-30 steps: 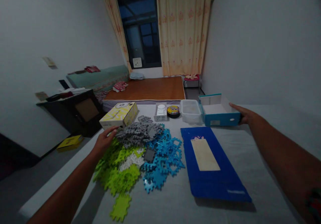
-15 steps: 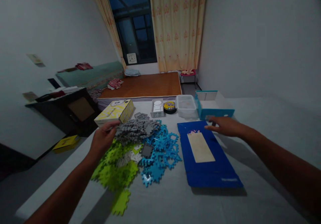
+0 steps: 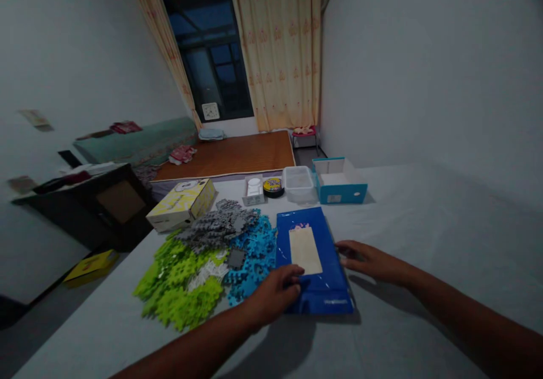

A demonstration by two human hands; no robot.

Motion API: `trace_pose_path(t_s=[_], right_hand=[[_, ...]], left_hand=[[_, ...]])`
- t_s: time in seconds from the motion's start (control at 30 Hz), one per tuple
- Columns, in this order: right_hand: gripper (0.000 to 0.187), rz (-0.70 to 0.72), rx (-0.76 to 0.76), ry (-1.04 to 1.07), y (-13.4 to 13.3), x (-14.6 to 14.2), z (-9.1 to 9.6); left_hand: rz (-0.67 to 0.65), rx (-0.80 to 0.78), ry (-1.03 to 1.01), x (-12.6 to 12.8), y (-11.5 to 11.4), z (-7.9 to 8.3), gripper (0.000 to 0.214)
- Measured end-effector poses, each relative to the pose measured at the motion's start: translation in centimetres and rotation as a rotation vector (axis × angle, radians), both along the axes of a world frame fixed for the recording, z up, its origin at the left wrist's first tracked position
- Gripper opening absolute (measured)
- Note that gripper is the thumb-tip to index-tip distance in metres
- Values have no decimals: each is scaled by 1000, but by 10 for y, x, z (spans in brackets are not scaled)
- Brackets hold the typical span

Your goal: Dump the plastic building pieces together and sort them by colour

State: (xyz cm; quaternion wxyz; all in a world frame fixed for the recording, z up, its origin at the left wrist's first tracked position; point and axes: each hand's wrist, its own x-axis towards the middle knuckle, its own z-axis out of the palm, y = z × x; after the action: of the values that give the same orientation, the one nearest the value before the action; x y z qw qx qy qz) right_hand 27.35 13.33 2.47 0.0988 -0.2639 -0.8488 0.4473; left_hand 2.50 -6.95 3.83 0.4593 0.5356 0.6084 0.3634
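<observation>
Here's the flat blue packet (image 3: 328, 260), glossy with a cream panel (image 3: 305, 249), on the white-covered table (image 3: 403, 345) just right of the blue pieces (image 3: 261, 249). Left hand (image 3: 275, 293) over its near-left part, right hand (image 3: 367, 261) by its right edge, thumbs and fingers parted on both! It looks light, stiffish, slick; the long sides seem the surest hold.

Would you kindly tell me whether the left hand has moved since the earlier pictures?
Yes: the left hand has moved right and toward the wearer, away from the yellow-and-white cardboard box.
</observation>
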Motion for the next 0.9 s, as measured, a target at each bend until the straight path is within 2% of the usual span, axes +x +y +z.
trace_pose_path(t_s=[0.1, 0.17, 0.3, 0.37, 0.53, 0.57, 0.63, 0.7, 0.77, 0.83, 0.9], right_hand=[[67, -66, 124, -30, -6, -1, 0], [61, -68, 177, -49, -6, -3, -1], [55, -23, 207, 6, -13, -11, -6], [58, -56, 134, 43, -22, -14, -7], [76, -138, -365, 216, -51, -13, 8], [78, -177, -403, 249, -55, -11, 14], [77, -262, -371, 320, -55, -6, 28], [74, -353, -262, 397, -41, -3, 43], [69, -455, -136, 489, -10, -2, 59], [64, -572, -44, 615, 36, -8, 71], [64, -706, -45, 744, 90, -17, 79]], left_hand=[[79, 129, 207, -5, -9, -1, 43], [107, 134, 290, -10, -17, 0, 39], [98, 103, 212, -13, -23, 1, 34], [99, 125, 163, -8, -20, 5, 34], [20, 270, 250, 18, -10, 27, 38], [-2, 308, 273, 23, -7, 32, 37], [-47, 405, 317, 30, 3, 43, 37], [-63, 532, 378, 32, 18, 55, 37], [-28, 648, 446, 28, 38, 66, 38], [45, 711, 482, 24, 56, 73, 38], [87, 717, 484, 22, 68, 75, 36]])
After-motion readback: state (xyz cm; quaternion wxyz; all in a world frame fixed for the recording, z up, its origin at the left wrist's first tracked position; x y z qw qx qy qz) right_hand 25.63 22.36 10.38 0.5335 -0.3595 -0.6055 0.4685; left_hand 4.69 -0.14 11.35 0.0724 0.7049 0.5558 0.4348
